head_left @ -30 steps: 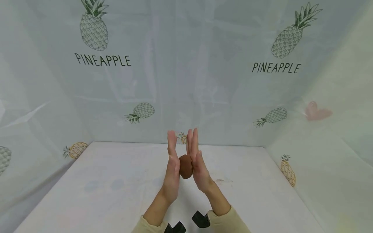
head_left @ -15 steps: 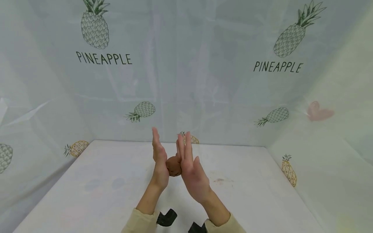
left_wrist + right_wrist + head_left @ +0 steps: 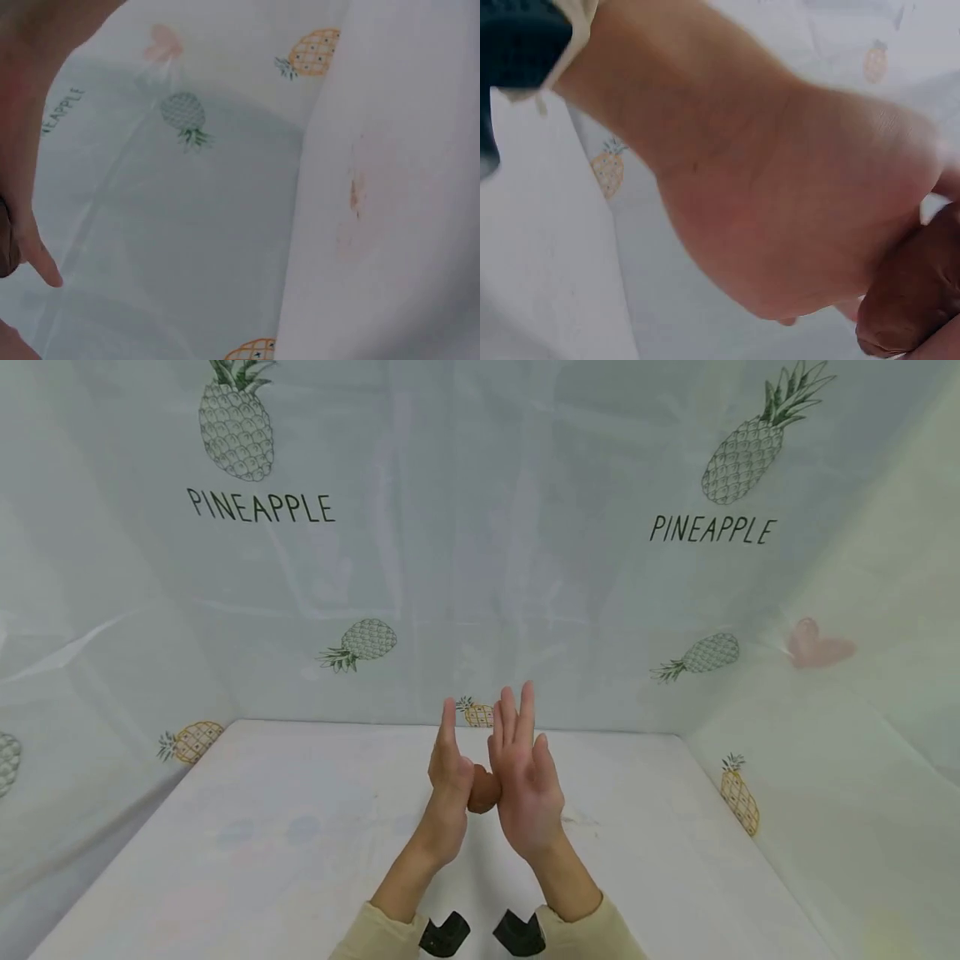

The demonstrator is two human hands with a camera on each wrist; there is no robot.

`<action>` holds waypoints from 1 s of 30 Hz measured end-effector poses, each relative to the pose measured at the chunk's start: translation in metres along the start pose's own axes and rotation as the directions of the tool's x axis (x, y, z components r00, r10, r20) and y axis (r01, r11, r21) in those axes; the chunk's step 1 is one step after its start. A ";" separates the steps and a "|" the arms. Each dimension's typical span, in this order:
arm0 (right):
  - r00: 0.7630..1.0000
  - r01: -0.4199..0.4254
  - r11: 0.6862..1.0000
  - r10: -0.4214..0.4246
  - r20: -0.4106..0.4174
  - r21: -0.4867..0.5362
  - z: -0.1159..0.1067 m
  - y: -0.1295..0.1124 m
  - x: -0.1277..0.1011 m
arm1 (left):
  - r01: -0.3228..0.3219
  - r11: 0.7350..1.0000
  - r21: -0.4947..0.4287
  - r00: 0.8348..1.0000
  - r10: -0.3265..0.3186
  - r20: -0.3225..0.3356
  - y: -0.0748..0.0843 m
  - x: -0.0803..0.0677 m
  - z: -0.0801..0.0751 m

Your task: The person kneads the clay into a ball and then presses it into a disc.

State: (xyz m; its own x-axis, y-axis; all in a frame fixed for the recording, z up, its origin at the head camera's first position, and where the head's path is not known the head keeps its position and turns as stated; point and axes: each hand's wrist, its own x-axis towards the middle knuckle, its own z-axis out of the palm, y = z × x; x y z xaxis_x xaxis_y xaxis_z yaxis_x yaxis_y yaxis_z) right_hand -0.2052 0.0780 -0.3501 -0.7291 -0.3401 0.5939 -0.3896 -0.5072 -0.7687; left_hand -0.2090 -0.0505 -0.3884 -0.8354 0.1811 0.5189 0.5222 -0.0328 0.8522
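A brown lump of what looks like modelling clay point(image 3: 484, 789) is pressed between my two palms, held up over the white table. My left hand point(image 3: 448, 793) stands upright on its left side with straight fingers. On the other side my right hand point(image 3: 528, 789) has its fingers extended upward and its palm turned partly toward the head camera. In the right wrist view the clay point(image 3: 915, 289) looks smooth, with creases, in the lower right corner. Only a dark sliver of the clay point(image 3: 7, 240) shows at the edge of the left wrist view.
The white table point(image 3: 300, 885) has faint bluish stains and a brownish smear point(image 3: 355, 193). A pale curtain point(image 3: 480, 543) printed with pineapples encloses its back and sides. Black wrist mounts point(image 3: 445, 935) sit at both beige cuffs.
Both hands with the clay shifted left, then back right. The palms slide against each other, and the clay turns between them. The right palm faces the head camera more than a second ago.
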 end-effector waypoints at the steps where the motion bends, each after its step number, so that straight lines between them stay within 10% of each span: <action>1: 1.000 0.000 1.000 0.000 -0.017 -0.021 -0.002 0.001 0.001 | -0.014 1.000 0.012 1.000 0.014 0.016 0.000 -0.001 0.002; 8: 0.996 -0.045 0.994 0.036 -0.086 -0.101 -0.011 0.010 0.002 | -0.077 0.996 -0.046 0.994 0.080 0.069 0.008 -0.006 0.011; 17: 0.983 -0.177 0.926 0.181 -0.021 -0.335 0.002 0.031 0.000 | -0.199 0.978 -0.066 0.978 0.194 -0.076 0.025 -0.003 -0.009; 23: 0.977 -0.169 0.885 0.209 0.046 -0.434 0.021 0.035 -0.007 | -0.118 0.983 -0.139 0.985 0.099 -0.138 0.018 0.003 -0.024; 30: 0.994 -0.038 0.941 0.071 0.087 -0.337 0.022 0.024 -0.009 | 0.010 0.969 -0.245 0.999 -0.018 -0.030 0.013 0.002 -0.018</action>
State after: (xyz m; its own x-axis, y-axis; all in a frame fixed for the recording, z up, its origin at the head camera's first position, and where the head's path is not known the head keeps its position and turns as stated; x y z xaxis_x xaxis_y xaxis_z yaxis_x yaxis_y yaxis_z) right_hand -0.1956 0.0514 -0.3684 -0.7030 -0.4432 0.5562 -0.5285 -0.1979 -0.8256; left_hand -0.2072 -0.0682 -0.3751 -0.8497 0.1517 0.5050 0.4556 -0.2709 0.8480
